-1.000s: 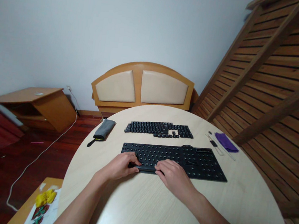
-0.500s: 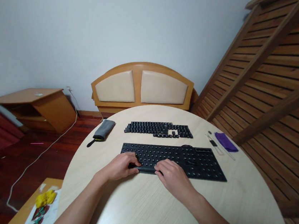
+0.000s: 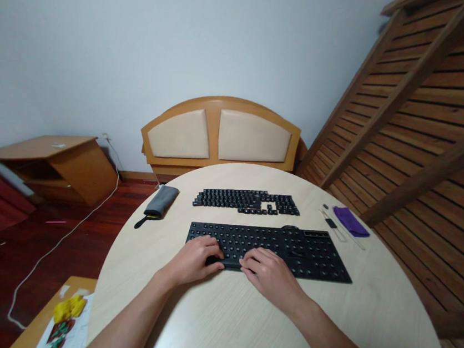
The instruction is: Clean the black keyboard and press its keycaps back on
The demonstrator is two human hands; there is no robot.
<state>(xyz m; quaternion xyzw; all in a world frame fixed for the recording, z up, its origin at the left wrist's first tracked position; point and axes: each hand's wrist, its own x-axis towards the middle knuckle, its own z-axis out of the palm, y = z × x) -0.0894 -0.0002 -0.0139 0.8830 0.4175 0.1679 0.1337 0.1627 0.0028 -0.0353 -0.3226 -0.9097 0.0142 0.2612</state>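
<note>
A black keyboard (image 3: 266, 242) lies flat on the round table, with its keycaps off and small pale stems showing. My left hand (image 3: 201, 257) is at its front edge, fingers curled over the bottom row and thumb at the rim. Just to the right, my right hand (image 3: 266, 273) has its fingers bent and close together on the same edge. A smooth dark strip, possibly the space bar, shows between the two hands; the fingertips partly cover it. Behind the keyboard, loose black keycaps (image 3: 229, 198) lie arranged in keyboard order.
A grey pouch (image 3: 163, 201) with a black loop lies on the table (image 3: 215, 317) at left. On the right are a purple cloth (image 3: 350, 221), a small black piece (image 3: 331, 223) and thin pale tools. A headboard (image 3: 215, 133) stands beyond; a slatted wooden panel (image 3: 421, 134) leans at right.
My left hand has slid a little to the right along the keyboard's front edge, closer to my right hand. My right hand has barely moved, and the keyboard stays in place.
</note>
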